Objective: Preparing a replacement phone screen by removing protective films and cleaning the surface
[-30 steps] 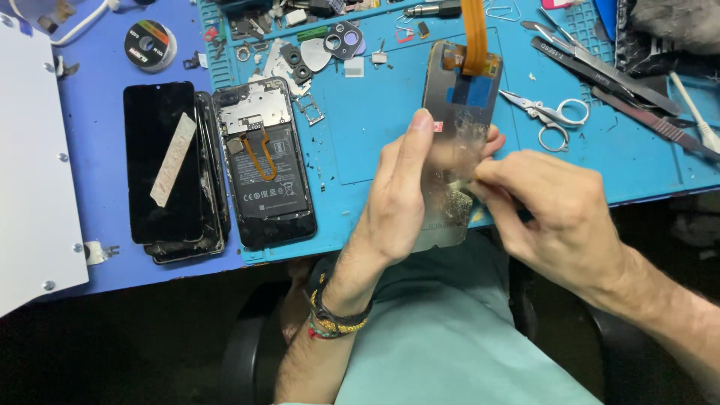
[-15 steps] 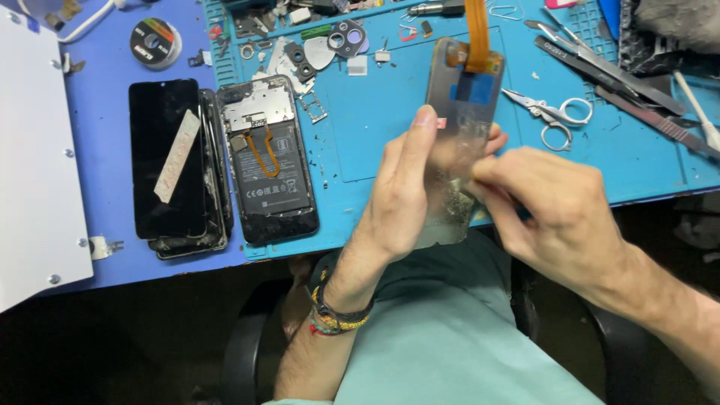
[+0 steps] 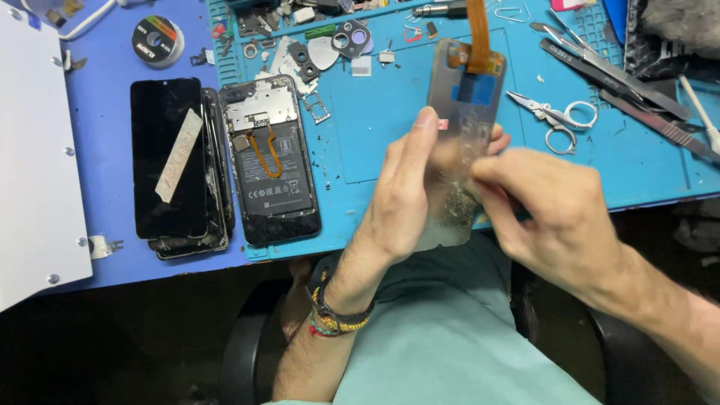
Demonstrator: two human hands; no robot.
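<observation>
- Blue repair mat (image 3: 390, 150) covers the tabletop, littered with small phone parts and tools.
- Left hand (image 3: 409, 187) grips a detached phone screen panel (image 3: 461, 112), fingers curled around its left edge and back.
- Right hand (image 3: 555, 214) pinches at the panel's lower middle, fingers narrow; what they nip cannot be told.
- Panel is held above the mat's front edge, back side facing up, long axis nearly upright, orange ribbon cable (image 3: 478, 34) at the far end.
- Progress, judging by this: panel is already off the phone; crusty adhesive remains on its lower half.
- Opened phone body (image 3: 271, 161) lies well left; scissors (image 3: 559, 116) sit right.
</observation>
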